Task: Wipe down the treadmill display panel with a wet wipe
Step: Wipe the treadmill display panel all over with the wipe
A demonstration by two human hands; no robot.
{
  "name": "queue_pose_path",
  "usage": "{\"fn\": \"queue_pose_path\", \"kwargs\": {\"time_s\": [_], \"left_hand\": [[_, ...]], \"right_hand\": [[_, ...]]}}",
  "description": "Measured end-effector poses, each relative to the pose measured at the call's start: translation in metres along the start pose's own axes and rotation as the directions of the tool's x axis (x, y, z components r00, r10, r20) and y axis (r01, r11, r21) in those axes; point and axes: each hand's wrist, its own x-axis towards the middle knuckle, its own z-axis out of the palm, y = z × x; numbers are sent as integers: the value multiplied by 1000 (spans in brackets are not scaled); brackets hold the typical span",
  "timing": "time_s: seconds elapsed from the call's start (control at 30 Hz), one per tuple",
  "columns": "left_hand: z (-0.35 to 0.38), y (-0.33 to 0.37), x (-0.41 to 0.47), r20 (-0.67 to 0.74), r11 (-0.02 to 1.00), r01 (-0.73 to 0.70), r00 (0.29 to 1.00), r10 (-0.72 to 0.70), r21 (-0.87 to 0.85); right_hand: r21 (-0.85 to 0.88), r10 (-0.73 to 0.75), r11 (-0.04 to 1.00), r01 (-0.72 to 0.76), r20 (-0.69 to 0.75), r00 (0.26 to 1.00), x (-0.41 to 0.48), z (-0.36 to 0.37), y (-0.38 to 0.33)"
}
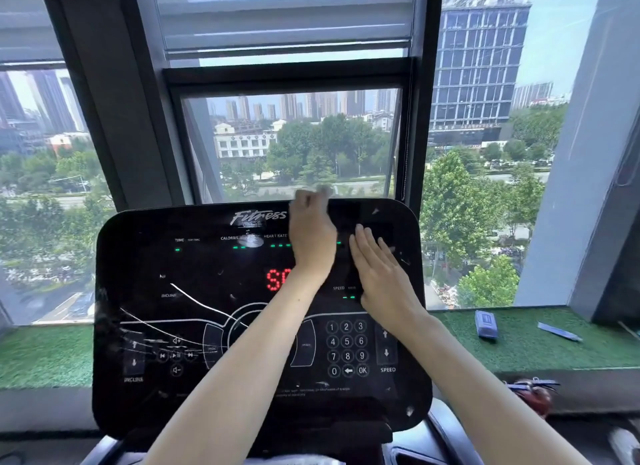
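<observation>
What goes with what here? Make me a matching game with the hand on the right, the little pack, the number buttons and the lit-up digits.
Things:
1. right hand
2. pack
3. keypad
4. lit digits

Matches:
A. lying on the turf
B. red
C. flat on the panel
D. white numbers

Pairs: 1-C, 2-A, 3-D, 4-B.

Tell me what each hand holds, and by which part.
Right hand lies flat on the display panel, holding nothing. Left hand curls at its top edge, blurred; whether it holds anything cannot be told.
</observation>
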Motion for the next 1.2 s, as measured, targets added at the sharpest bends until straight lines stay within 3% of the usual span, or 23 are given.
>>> {"fn": "queue_pose_path", "kwargs": {"time_s": [0.07, 0.13, 0.2, 0.27, 0.3, 0.33, 0.4, 0.47, 0.5, 0.57, 0.6, 0.67, 0.73, 0.77, 0.8, 0.87, 0.9, 0.93, 0.97, 1.03, 1.07, 1.13, 1.2], "left_hand": [[8, 13, -7, 249, 963, -267, 935, 251, 32], [9, 12, -4, 317, 937, -344, 896, 310, 57], [7, 7, 5, 184, 982, -174, 970, 159, 71], [8, 10, 9, 79, 996, 46, 996, -52, 80], [9, 19, 7, 92, 993, 45, 994, -55, 106], [13, 29, 3, 153, 991, -57, 988, 38, 122], [25, 41, -6, 332, 934, -350, 892, 308, 73], [26, 36, 2, 390, 884, -463, 827, 405, 64], [27, 29, 8, 346, 906, -415, 865, 364, 84], [26, 24, 15, 191, 983, -168, 970, 152, 70], [27, 28, 12, 161, 994, -108, 982, 101, 30], [34, 46, 2, 252, 966, -258, 935, 251, -5], [40, 53, -8, 371, 880, -474, 814, 448, -24], [39, 49, -2, 375, 868, -497, 803, 464, -7], [37, 43, 6, 334, 901, -433, 854, 400, 30], [34, 30, 20, 129, 990, -132, 984, 126, 42], [34, 28, 20, 77, 999, -46, 996, 45, 17], [35, 33, 16, 91, 997, -73, 993, 73, -1], [38, 42, 9, 170, 981, -193, 967, 191, -5], [45, 53, -12, 356, 904, -424, 837, 414, -55], [45, 53, -14, 379, 881, -469, 805, 456, -63], [41, 42, -1, 275, 927, -375, 891, 361, -4], [33, 29, 10, 70, 994, -104, 992, 105, -26]], "right_hand": [[-25, -59, 998, 59, 4, 998, 2, -8, 8], [-26, -57, 998, 57, -3, 998, -1, -16, 17], [18, 55, 998, -54, -56, 997, -10, -22, 24], [66, 159, 986, -153, -100, 982, -19, -24, 27], [79, 191, 980, -183, -100, 977, -22, -24, 27], [88, 214, 974, -207, -86, 973, -22, -23, 28], [97, 234, 969, -229, -44, 971, -22, -23, 31], [78, 213, 974, -211, -15, 977, -21, -23, 35], [78, 206, 976, -205, -7, 979, -21, -23, 37], [95, 210, 973, -210, 2, 978, -20, -24, 40], [96, 209, 973, -209, 5, 978, -20, -24, 40], [91, 203, 975, -203, 5, 979, -19, -25, 41], [105, 197, 975, -197, 3, 980, -19, -26, 43], [112, 191, 975, -190, 3, 982, -20, -27, 45], [113, 184, 977, -183, 7, 983, -21, -27, 47], [114, 176, 978, -176, 13, 984, -23, -27, 48], [116, 176, 978, -176, 12, 984, -23, -26, 48], [120, 177, 977, -177, 8, 984, -23, -25, 48], [126, 179, 976, -178, 4, 984, -23, -24, 48], [145, 180, 973, -177, -4, 984, -23, -24, 49], [143, 176, 974, -173, -6, 984, -23, -24, 50], [125, 170, 978, -167, -9, 985, -23, -23, 52], [120, 176, 978, -173, -14, 984, -23, -22, 52]]}}
